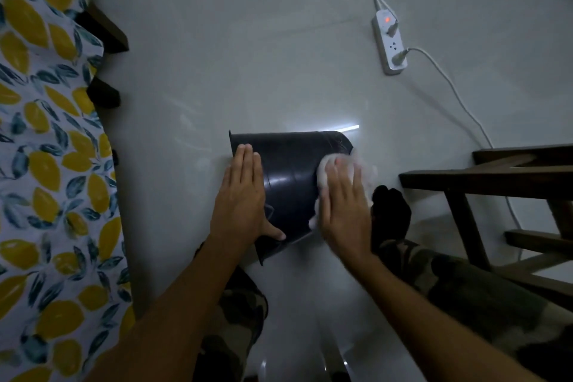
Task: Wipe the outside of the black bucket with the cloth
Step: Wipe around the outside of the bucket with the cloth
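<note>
The black bucket (291, 177) lies on its side on the pale floor, rim toward the left, base toward the right. My left hand (243, 195) rests flat on its wall near the rim, fingers together, thumb spread onto the lower side. My right hand (342, 205) presses the white cloth (325, 170) against the bucket's wall close to the base; the cloth bulges out around my fingers and looks blurred on its right side.
A bed with a lemon-print sheet (46, 164) runs along the left. A white power strip (389, 43) with cables lies at the back right. A dark wooden stool (496, 183) stands at right. My camouflage-trousered legs and a dark-socked foot (392, 211) are beside the bucket.
</note>
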Demonstrator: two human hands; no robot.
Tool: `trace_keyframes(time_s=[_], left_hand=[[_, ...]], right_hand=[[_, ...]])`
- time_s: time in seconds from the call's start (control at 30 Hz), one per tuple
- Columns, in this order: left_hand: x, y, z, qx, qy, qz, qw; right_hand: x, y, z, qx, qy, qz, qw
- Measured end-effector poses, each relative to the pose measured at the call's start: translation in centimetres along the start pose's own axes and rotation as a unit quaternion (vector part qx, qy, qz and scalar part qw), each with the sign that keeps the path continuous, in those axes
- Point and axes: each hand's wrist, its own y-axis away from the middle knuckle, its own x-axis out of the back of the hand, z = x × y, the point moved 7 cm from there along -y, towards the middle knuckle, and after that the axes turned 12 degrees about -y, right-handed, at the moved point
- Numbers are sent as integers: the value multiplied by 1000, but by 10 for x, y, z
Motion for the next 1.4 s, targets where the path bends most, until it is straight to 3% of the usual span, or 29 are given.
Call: trace_keyframes(time_s=[0.13, 0.27, 0.43, 0.57, 0.63, 0.8, 0.9, 1.13, 1.4], left_hand=[[2, -2, -1, 4, 14, 0, 1000], [5, -3, -2, -6, 31, 12, 999], [8, -7, 2, -11, -26, -2, 1000], [15, -2, 6, -10, 5, 7, 1000], [19, -2, 7, -21, -5, 30, 999], [22, -1, 12, -46, -61, 78, 994], [18, 12, 22, -34, -83, 81, 993], [56, 19, 13, 1, 7, 189, 982], [19, 15, 9, -11, -35, 27, 999]], right_hand=[[-29, 44, -37, 91, -26, -66, 993], [-21, -10, -67, 153, -3, -56, 987], [-8, -114, -54, -50, -58, -30, 997], [2, -146, -6, -228, -76, -23, 970], [5, -139, 9, -267, -113, -19, 957], [17, -109, 18, -248, -133, 54, 958], [23, -92, 14, -190, -136, 92, 968], [27, -21, 2, -124, -85, 64, 987], [28, 72, -12, -69, -91, 30, 993]])
